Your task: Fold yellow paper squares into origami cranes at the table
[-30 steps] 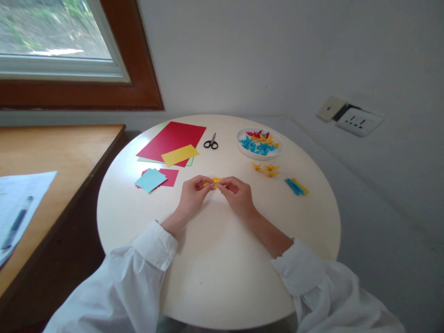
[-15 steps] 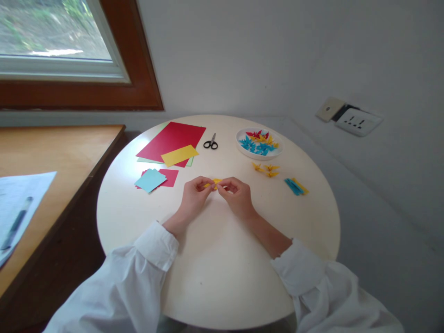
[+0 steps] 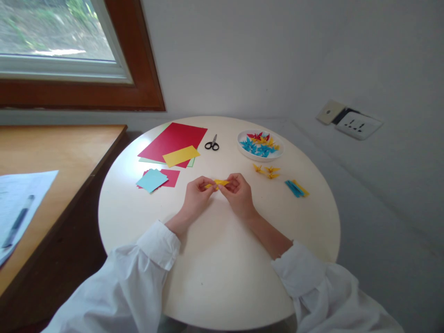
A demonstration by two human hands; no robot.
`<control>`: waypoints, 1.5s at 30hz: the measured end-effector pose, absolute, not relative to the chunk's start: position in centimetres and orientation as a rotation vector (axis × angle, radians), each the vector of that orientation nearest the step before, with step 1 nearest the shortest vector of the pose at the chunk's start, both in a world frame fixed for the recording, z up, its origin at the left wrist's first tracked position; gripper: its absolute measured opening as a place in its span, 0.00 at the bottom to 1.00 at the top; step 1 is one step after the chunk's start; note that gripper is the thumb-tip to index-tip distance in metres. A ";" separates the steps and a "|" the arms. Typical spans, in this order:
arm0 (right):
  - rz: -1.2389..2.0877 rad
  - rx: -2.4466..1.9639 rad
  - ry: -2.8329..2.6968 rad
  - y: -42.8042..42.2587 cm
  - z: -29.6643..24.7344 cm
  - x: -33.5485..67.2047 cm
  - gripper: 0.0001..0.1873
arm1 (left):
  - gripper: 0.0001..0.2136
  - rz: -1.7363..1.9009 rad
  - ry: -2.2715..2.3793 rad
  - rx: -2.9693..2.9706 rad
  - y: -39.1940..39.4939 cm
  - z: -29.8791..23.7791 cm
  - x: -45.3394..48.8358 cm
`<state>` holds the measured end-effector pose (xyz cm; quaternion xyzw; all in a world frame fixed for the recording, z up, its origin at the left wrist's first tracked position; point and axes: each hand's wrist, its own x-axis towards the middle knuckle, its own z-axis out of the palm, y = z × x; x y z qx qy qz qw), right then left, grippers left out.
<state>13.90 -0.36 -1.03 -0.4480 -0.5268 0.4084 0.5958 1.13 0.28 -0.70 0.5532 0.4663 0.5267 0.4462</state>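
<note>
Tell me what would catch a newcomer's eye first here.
Probably the large red sheet at the far left of the round white table, with a yellow strip lying across its near edge. Next, the white dish of red, yellow and blue folded paper pieces at the far right. Then, in the middle, the left hand and right hand pinching a piece of yellow paper.
</note>
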 end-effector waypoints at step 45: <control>1.017 -1.076 -1.480 -0.7 -0.3 14.3 0.23 | 0.18 0.961 0.945 1.394 -0.7 -0.1 1.3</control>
